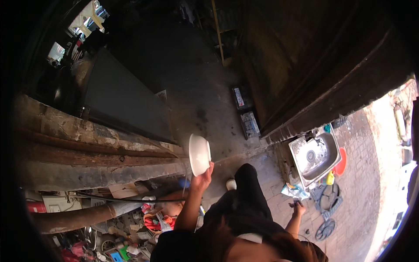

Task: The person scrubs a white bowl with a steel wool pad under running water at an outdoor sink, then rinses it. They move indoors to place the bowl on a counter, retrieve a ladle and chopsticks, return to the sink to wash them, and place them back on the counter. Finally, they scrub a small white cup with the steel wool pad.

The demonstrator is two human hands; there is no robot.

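A white bowl (200,155) is held up in front of me in my left hand (202,178), whose fingers grip its near edge. The bowl is tipped onto its side rather than level. Lower and to the right, my right hand (299,207) hangs beside my body with its fingers curled. Something small and dark shows at those fingertips, too small to name. Nearest to this hand lies a blue and white plastic packet (295,191), just beyond it below the sink.
A metal sink (315,157) stands right, by a red basin (340,162) and yellow bottle (330,177). Black plastic wheel-like parts (328,205) lie on the paving. Two dark boxes (246,114) sit along the wall. A pipe (78,218) and clutter fill the lower left.
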